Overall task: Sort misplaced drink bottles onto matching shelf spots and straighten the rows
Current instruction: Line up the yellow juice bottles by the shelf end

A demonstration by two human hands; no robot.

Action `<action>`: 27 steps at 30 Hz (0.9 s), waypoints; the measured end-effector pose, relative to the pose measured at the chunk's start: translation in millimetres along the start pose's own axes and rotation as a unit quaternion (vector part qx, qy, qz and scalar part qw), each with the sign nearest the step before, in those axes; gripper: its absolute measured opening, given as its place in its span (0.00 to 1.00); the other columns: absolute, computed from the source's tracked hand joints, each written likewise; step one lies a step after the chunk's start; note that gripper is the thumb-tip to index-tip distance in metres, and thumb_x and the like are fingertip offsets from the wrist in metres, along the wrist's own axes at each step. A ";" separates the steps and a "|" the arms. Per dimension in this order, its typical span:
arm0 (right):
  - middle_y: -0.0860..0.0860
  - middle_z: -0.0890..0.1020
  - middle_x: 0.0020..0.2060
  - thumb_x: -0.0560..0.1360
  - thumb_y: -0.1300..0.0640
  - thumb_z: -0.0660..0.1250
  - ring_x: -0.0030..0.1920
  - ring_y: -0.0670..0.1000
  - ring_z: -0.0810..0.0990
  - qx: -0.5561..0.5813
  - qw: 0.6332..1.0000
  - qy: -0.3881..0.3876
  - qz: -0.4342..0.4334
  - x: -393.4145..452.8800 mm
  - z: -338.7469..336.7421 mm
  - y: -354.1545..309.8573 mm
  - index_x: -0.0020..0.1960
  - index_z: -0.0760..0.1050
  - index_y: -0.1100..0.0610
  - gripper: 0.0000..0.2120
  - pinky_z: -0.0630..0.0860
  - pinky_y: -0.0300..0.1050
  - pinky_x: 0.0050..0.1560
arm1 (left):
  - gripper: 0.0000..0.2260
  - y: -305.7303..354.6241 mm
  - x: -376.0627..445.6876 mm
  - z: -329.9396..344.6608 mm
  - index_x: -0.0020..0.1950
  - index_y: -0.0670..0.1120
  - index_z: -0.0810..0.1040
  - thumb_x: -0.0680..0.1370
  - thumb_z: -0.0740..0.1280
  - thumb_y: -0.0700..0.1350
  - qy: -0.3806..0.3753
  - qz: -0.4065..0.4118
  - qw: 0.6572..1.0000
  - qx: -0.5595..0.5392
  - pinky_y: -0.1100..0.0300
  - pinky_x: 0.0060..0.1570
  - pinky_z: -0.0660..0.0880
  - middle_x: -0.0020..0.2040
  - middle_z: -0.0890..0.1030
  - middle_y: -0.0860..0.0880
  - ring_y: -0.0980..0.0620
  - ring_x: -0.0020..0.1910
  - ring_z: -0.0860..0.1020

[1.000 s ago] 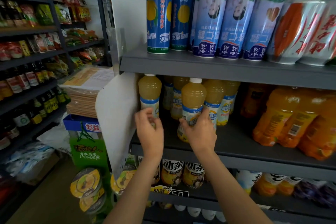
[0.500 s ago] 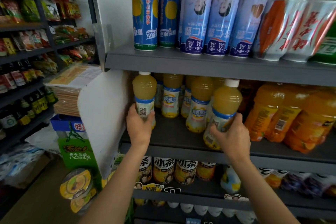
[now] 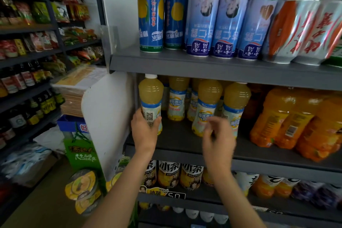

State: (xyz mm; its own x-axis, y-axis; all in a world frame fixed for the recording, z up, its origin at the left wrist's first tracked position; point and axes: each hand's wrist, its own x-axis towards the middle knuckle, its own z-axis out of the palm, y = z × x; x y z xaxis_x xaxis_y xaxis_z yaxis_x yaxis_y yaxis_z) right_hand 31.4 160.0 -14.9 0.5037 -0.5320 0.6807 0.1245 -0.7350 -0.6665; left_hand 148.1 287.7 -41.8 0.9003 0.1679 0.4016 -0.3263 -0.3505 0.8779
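Note:
On the middle grey shelf [image 3: 185, 146] stand several pale-yellow juice bottles with white-and-blue labels. My left hand [image 3: 145, 131] grips the lower part of the leftmost bottle [image 3: 150, 98], which stands upright at the shelf's left end. My right hand [image 3: 218, 139] is blurred, its fingers loosely spread in front of two front-row bottles [image 3: 208, 102] [image 3: 236, 102]; it holds nothing. More of the same bottles [image 3: 176, 102] stand behind.
Large orange juice bottles [image 3: 288, 116] fill the shelf's right side. Tall blue cans [image 3: 150, 15] and red-and-silver cans [image 3: 305, 29] stand on the shelf above. Iced tea bottles [image 3: 168, 174] sit below. A white side panel [image 3: 107, 116] bounds the left end; snack racks stand across the aisle.
My right hand let go of the bottle it was moving rightward; that bottle now stands in the front row. My left hand still grips the leftmost bottle.

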 end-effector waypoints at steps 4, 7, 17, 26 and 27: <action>0.58 0.72 0.63 0.75 0.67 0.63 0.64 0.54 0.72 0.010 0.986 -0.165 0.021 11.3 63.3 -8.6 0.68 0.65 0.64 0.22 0.68 0.43 0.63 | 0.23 -3.1 -0.7 -6.9 0.63 0.41 0.70 0.71 0.73 0.43 0.012 -0.001 1.000 0.010 0.46 0.58 0.74 0.58 0.77 0.43 0.45 0.59 0.75; 0.59 0.63 0.71 0.74 0.68 0.64 0.71 0.57 0.63 0.012 0.969 -0.214 0.122 36.3 97.5 -4.8 0.75 0.52 0.64 0.33 0.62 0.44 0.68 | 0.23 -3.7 -0.5 -8.9 0.64 0.41 0.70 0.71 0.73 0.42 0.014 0.008 0.999 0.033 0.48 0.57 0.73 0.58 0.77 0.43 0.45 0.58 0.75; 0.63 0.67 0.64 0.72 0.58 0.70 0.65 0.62 0.67 -0.041 0.976 -0.156 0.147 40.6 128.4 7.4 0.66 0.64 0.65 0.27 0.67 0.51 0.62 | 0.25 -6.0 -4.2 -13.1 0.64 0.40 0.71 0.71 0.74 0.43 0.017 0.023 0.997 0.074 0.54 0.56 0.71 0.57 0.76 0.42 0.46 0.58 0.73; 0.61 0.70 0.64 0.71 0.60 0.71 0.65 0.59 0.69 0.023 0.978 -0.162 0.131 22.1 122.8 7.2 0.70 0.58 0.64 0.34 0.69 0.50 0.62 | 0.26 -6.7 -5.0 -14.8 0.66 0.40 0.69 0.71 0.73 0.44 0.013 0.032 0.996 0.086 0.55 0.57 0.68 0.59 0.75 0.42 0.45 0.60 0.71; 0.60 0.71 0.64 0.72 0.61 0.71 0.65 0.58 0.70 0.037 0.975 -0.175 0.131 22.6 120.9 8.3 0.70 0.58 0.64 0.33 0.70 0.49 0.61 | 0.26 -7.1 -4.9 -14.3 0.66 0.40 0.69 0.72 0.73 0.44 0.014 0.034 0.995 0.088 0.55 0.57 0.68 0.59 0.75 0.42 0.45 0.61 0.71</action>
State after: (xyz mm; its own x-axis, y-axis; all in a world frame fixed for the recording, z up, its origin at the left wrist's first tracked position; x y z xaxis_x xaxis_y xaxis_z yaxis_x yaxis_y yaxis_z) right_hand 147.1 192.7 -41.8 0.7863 -0.5114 0.3467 0.0075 -0.5532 -0.8330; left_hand 141.9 302.5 -46.3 0.8683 0.1633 0.4684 -0.3286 -0.5179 0.7898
